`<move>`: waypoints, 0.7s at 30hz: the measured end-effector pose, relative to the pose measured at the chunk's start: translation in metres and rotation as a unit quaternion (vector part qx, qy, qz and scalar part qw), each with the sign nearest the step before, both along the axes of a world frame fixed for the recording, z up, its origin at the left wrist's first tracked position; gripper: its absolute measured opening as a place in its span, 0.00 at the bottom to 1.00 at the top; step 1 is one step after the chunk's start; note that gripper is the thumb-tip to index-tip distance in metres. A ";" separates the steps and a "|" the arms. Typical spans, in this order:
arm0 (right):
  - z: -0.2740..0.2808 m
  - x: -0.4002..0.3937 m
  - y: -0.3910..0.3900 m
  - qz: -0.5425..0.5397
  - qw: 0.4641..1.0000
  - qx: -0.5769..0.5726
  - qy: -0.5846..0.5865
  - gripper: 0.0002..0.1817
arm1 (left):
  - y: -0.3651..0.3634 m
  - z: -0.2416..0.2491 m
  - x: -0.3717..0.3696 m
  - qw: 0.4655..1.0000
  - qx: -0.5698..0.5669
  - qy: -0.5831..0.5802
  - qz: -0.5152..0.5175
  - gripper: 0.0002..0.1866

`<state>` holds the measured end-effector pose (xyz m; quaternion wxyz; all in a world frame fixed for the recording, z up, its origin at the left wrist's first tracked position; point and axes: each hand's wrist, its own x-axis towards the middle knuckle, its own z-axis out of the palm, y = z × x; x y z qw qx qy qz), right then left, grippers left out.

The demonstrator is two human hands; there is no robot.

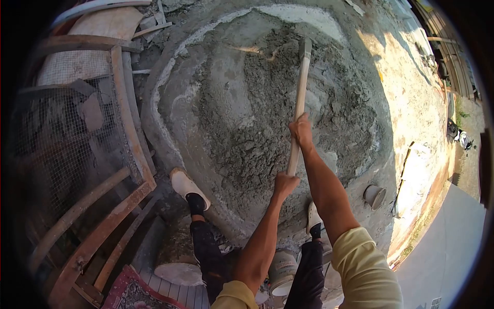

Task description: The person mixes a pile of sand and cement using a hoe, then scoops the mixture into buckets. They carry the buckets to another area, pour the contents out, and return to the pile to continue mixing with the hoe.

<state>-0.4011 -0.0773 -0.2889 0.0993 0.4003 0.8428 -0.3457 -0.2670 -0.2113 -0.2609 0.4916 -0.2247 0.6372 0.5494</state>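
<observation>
My right hand [302, 130] is wrapped around the middle of a hoe's pale wooden handle [302, 85]. Lower down, near the handle's end, my left hand [286, 184] grips it too. The hoe's metal head [306, 48] is at the far end; its blade is mostly hidden, seemingly in the mix. Wet grey mortar [242, 144] is spread in a wide, lumpy patch in front of my feet, with smoother, wetter areas at the left and centre. Paler material [303, 14] rims its far edge.
At left stands a wood-framed mesh screen [126, 113] with wooden bars below it. A small bucket [374, 196] sits right of the mortar, and more buckets [283, 273] are by my legs. My light shoes [186, 185] are at the mortar's near edge. A patterned rug [136, 293] lies lower left.
</observation>
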 end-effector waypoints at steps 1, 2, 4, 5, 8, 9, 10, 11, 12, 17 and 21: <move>-0.006 0.015 -0.004 0.015 1.000 0.001 -0.007 0.20 | -0.008 0.004 0.008 1.000 -0.003 -0.003 0.002 0.08; -0.004 0.020 -0.005 0.015 1.000 0.001 -0.011 0.20 | -0.017 0.005 0.015 1.000 0.006 -0.006 -0.015 0.08; 0.000 0.033 -0.015 -0.146 0.955 -0.256 -0.022 0.16 | -0.031 0.015 0.033 0.999 0.008 -0.014 -0.036 0.08; -0.006 0.045 -0.023 -0.146 0.954 -0.261 -0.026 0.16 | -0.036 0.018 0.044 0.999 -0.010 -0.010 -0.050 0.08; -0.004 0.104 -0.049 -0.165 0.948 -0.270 -0.021 0.12 | -0.061 0.025 0.108 0.998 -0.040 0.036 -0.043 0.08; 0.008 0.129 -0.067 -0.181 0.943 -0.280 -0.013 0.12 | -0.073 0.034 0.129 0.996 -0.057 0.020 -0.065 0.09; 0.021 0.153 -0.085 -0.207 0.935 -0.288 -0.005 0.12 | -0.086 0.045 0.153 0.994 -0.074 0.004 -0.086 0.10; 0.031 0.177 -0.098 -0.209 0.934 -0.283 -0.063 0.12 | -0.100 0.048 0.190 0.990 -0.101 0.022 -0.096 0.10; 0.034 0.207 -0.114 -0.231 0.926 -0.293 -0.063 0.12 | -0.113 0.050 0.224 0.986 -0.126 0.041 -0.106 0.11; 0.048 0.311 -0.159 -0.262 0.904 -0.311 -0.133 0.09 | -0.157 0.100 0.316 0.967 -0.154 0.138 -0.148 0.16; 0.057 0.285 -0.142 -0.274 0.892 -0.332 -0.138 0.07 | -0.142 0.104 0.295 0.958 -0.190 0.124 -0.174 0.21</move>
